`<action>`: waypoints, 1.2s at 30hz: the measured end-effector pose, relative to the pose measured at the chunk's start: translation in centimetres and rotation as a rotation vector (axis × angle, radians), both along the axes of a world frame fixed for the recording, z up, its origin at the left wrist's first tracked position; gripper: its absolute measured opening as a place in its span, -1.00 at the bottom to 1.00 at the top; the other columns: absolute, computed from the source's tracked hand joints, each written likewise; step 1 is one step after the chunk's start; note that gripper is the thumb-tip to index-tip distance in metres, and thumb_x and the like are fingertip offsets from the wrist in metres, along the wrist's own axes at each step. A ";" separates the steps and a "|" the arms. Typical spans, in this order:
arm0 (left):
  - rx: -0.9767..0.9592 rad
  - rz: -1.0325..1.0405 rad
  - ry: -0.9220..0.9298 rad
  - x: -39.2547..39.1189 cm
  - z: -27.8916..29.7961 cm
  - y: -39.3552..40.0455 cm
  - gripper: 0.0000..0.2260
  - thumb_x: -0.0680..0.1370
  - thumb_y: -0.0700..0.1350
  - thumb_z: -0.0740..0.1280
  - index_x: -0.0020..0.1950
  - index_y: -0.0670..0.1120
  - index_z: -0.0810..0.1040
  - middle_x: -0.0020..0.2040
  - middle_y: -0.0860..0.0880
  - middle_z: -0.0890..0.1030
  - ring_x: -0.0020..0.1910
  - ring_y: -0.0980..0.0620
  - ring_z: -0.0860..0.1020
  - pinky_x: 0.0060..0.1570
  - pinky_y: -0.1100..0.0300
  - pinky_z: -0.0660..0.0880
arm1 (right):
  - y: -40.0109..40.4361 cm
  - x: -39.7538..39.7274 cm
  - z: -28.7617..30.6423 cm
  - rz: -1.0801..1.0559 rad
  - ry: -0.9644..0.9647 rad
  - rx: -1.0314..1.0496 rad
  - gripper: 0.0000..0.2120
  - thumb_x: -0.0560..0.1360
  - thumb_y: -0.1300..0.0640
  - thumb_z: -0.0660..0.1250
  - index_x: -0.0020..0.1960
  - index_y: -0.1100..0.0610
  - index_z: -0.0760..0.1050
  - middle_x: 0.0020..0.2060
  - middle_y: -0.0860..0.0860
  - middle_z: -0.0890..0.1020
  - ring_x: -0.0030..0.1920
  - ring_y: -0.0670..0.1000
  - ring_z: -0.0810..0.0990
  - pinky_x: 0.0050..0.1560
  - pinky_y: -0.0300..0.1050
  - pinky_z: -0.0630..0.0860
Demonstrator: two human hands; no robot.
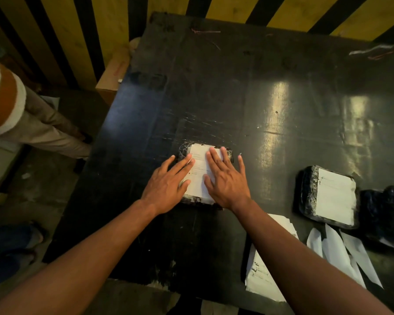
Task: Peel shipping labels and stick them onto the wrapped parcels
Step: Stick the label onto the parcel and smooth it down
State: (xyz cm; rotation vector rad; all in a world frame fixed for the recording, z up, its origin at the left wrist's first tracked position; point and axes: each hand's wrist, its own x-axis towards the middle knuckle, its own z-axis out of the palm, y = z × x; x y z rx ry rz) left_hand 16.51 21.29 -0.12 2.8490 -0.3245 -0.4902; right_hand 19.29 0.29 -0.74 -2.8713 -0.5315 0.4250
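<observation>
Near the middle of the black desk (214, 87), both palms go flat: left hand (166, 185) and right hand (228, 180), fingers spread, press a white label (198, 176) onto the wrapped parcel (183, 151). That's the smoothing step! One labelled parcel (328, 196) waits toward the right edge. Next up, probably peeling another from the label sheets (262, 276) at the near edge.

Print lines on white paper label (199, 172) atop black wrapped parcel (205, 176): too small to read. Faint print on the second white label (336, 196) and the loose white sheet (263, 278): also unreadable.
</observation>
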 end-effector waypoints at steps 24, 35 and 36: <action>-0.108 0.019 0.043 -0.5 0.3 0.0 -0.41 0.73 0.15 0.06 0.67 0.23 -0.20 0.65 0.30 -0.21 0.56 0.05 0.24 0.30 0.01 0.52 | -3.3 -5.0 -1.2 -0.114 -0.050 -0.010 -0.46 0.71 -0.11 -0.18 0.68 -0.12 -0.13 0.65 -0.19 -0.04 0.65 0.09 -0.27 0.57 0.38 -0.31; -0.093 0.008 0.025 -0.8 -0.3 0.0 -0.42 0.73 0.13 0.02 0.67 0.21 -0.23 0.64 0.31 -0.26 0.54 0.01 0.28 0.30 -0.05 0.54 | 0.6 -7.1 -1.3 0.045 -0.070 -0.010 -0.39 0.63 -0.02 -0.20 0.68 -0.07 -0.08 0.65 -0.14 -0.03 0.66 0.12 -0.22 0.57 0.39 -0.27; -0.091 0.010 0.026 -0.8 -0.3 0.0 -0.42 0.73 0.14 0.03 0.67 0.21 -0.23 0.65 0.31 -0.25 0.53 0.01 0.29 0.29 -0.06 0.54 | -0.3 -7.5 -1.5 0.027 -0.088 -0.013 -0.42 0.65 -0.03 -0.15 0.68 -0.07 -0.04 0.65 -0.15 0.01 0.66 0.12 -0.17 0.58 0.40 -0.23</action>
